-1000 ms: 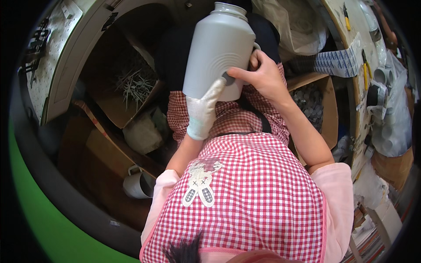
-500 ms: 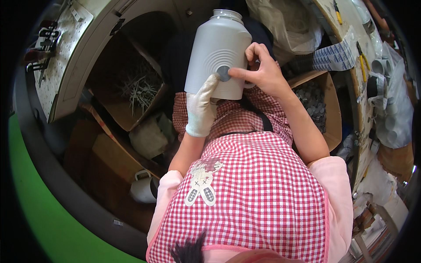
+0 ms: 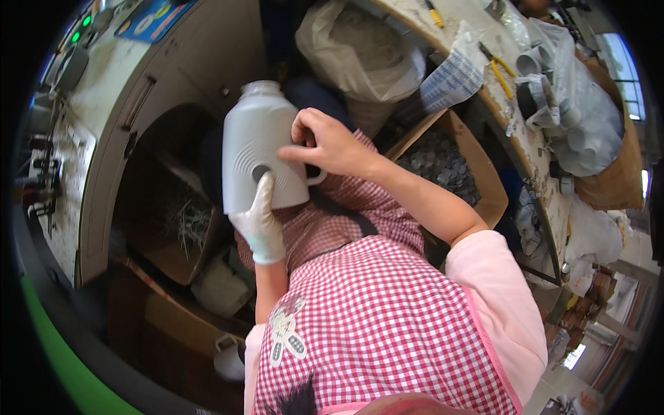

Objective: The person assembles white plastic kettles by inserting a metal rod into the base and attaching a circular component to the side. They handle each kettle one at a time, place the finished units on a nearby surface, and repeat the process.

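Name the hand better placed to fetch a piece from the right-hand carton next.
Probably the right hand: it is nearer that carton and seems to grip nothing. The gloved left hand holds the grey jug, its thumb at the dark disc.

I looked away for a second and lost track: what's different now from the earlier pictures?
The right hand has moved off the dark disc, its thumb now up and right of it over the grey jug. The view has swung, so the jug appears lower and further left. The gloved left hand stays at the jug's lower end, thumb at the disc.
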A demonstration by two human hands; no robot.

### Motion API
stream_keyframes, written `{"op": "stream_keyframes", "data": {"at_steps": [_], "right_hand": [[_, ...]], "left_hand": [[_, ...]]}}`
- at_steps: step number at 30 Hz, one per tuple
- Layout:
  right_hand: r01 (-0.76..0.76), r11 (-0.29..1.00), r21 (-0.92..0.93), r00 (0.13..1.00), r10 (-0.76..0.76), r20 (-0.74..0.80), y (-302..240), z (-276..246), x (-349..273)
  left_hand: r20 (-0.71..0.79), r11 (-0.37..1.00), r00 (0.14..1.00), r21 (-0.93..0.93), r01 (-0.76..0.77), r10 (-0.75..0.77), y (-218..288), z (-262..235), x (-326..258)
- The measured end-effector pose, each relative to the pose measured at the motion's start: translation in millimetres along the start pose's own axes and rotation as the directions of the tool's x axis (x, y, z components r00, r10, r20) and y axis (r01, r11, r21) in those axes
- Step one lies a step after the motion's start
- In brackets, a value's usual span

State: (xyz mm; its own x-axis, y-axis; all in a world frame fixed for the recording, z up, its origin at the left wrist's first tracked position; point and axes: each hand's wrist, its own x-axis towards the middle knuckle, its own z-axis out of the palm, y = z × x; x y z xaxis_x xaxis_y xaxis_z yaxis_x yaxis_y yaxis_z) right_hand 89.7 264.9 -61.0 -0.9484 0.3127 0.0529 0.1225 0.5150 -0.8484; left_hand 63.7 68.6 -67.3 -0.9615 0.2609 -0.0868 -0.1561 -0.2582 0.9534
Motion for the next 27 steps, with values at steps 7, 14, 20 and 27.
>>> {"op": "stream_keyframes", "data": {"at_steps": [7, 14, 20, 27], "right_hand": [[-0.144, 0.640, -0.755, 0.813, -0.358, -0.459, 116.8, -236.5, 127.5], [-0.443, 0.349, -0.825, 0.894, 0.100, -0.438, 193.5, -314.8, 212.5], [-0.201, 0.786, 0.585, 0.975, 0.220, 0.039, 83.6, -219.8, 163.1], [-0.161, 0.942, 0.293, 0.831, -0.031, 0.555, -57.6, -51.2, 25.8]], "left_hand": [[0.020, 0.942, 0.992, 0.311, -0.123, 0.123, -1.9, -17.5, 9.0], [0.016, 0.886, 0.932, -0.304, 0.350, -0.363, 21.9, -32.1, 9.1], [0.040, 0.986, 0.997, 0.154, 0.058, -0.065, 38.2, -29.1, 6.1], [0.047, 0.881, 0.939, -0.330, 0.337, -0.342, 62.1, -16.8, 1.6]]}}
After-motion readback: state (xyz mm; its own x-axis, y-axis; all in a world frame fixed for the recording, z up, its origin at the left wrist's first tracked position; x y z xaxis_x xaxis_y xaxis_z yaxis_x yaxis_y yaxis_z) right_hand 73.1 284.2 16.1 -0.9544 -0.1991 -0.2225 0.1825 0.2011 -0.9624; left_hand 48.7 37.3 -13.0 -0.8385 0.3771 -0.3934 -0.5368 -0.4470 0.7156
